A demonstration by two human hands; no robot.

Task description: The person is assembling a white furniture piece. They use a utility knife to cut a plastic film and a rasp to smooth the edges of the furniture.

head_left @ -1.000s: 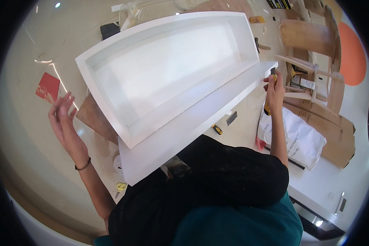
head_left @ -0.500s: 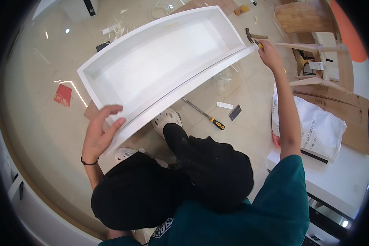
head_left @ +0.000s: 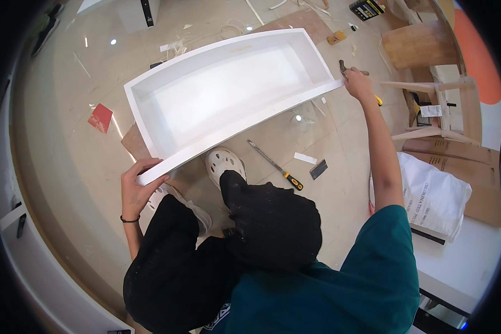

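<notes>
Since half a second ago you've lowered the long white box a little further from your head, and your left hand has slid from its side to the near left corner. Your fingers there curl over the end of the flat front board, thumb underneath, pinching the smooth painted edge. Your right hand reaches out at arm's length to the far right corner, fingers closed on the board's end; how tightly, you can't tell from here. This box is a shallow open tray with square walls and a matte white inside, held above the glossy beige floor. Below it lie a yellow-handled screwdriver, a red card, brown cardboard and a crinkled white sack. Your pale clog stands under the box's near edge.
</notes>
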